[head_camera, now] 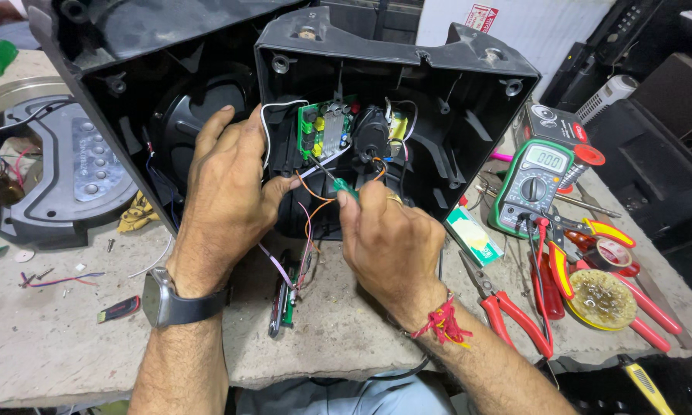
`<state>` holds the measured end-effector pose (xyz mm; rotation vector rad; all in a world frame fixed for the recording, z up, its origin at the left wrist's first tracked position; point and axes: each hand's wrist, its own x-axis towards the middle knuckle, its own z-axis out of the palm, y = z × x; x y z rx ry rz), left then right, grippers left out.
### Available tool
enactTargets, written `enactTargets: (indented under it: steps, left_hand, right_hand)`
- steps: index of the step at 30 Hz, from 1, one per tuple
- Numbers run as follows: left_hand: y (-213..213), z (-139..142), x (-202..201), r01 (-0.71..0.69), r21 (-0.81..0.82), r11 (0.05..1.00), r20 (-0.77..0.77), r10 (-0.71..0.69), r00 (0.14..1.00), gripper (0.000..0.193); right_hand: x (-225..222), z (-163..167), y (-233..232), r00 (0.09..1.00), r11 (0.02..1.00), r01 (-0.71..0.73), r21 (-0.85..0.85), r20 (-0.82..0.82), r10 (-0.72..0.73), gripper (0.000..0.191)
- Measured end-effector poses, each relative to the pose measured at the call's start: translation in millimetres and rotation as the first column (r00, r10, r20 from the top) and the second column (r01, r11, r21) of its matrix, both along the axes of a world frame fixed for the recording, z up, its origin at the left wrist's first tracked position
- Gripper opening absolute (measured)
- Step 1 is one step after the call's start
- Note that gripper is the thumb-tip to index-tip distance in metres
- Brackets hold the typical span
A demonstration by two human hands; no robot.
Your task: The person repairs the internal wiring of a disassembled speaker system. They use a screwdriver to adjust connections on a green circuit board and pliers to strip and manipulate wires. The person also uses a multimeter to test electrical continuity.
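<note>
Head view: a black plastic housing (453, 100) stands open on the desk (338, 323), its hollow side facing the camera. Inside, near the middle, sits a small green circuit board (324, 129) with a black round part just to its 3 o'clock. The left hand (227, 184) is curled around the housing's left inner edge, fingers wrapped over it beside a white wire (273, 115). The right hand (392, 238) is pinched around a green-handled screwdriver (344, 188), whose shaft points toward 10 o'clock, at the bottom of the board. Orange wires loop between the 2 hands. A second black shell (131, 69) leans at 9 o'clock from the housing. On the desk at 3 o'clock of the right hand lies a green multimeter (534, 184), and red-handled pliers (515, 315) lie at 4 o'clock. A dark watch sits on the left wrist, a red thread band on the right wrist.
</note>
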<state>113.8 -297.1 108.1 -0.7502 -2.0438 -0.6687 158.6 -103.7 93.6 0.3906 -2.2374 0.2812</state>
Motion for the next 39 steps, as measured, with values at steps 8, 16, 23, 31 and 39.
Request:
enactTargets:
  steps: [8, 16, 23, 31, 39]
  left_hand:
    - [0.9, -0.3, -0.6, -0.015, 0.001, 1.000, 0.013, 0.015, 1.000, 0.076]
    - [2.4, -1.0, -2.0, -0.012, 0.000, 1.000, 0.011, 0.012, 1.000, 0.075]
    - [0.8, -2.7, -2.4, -0.017, 0.007, 1.000, -0.002, 0.017, 1.000, 0.075]
    - [-0.8, -1.7, -1.1, -0.015, -0.003, 1.000, 0.015, 0.015, 1.000, 0.075]
    - [-2.1, -3.0, -0.2, -0.016, 0.002, 1.000, 0.046, 0.016, 0.999, 0.075]
  right_hand:
    - [1.3, -2.6, 1.3, 0.990, 0.994, -0.099, -0.050, -0.106, 0.093, 0.023]
    - [2.0, -5.8, -2.3, 0.974, 0.982, -0.166, -0.086, -0.171, 0.149, 0.031]
    - [-3.7, -4.2, -8.3, 0.999, 0.999, -0.033, -0.042, 0.002, 0.033, 0.029]
    - [2.4, -1.8, -11.3, 0.988, 0.994, -0.094, -0.053, -0.125, 0.087, 0.023]
    - [2.2, -3.0, -9.9, 0.994, 0.994, -0.089, -0.065, -0.071, 0.084, 0.027]
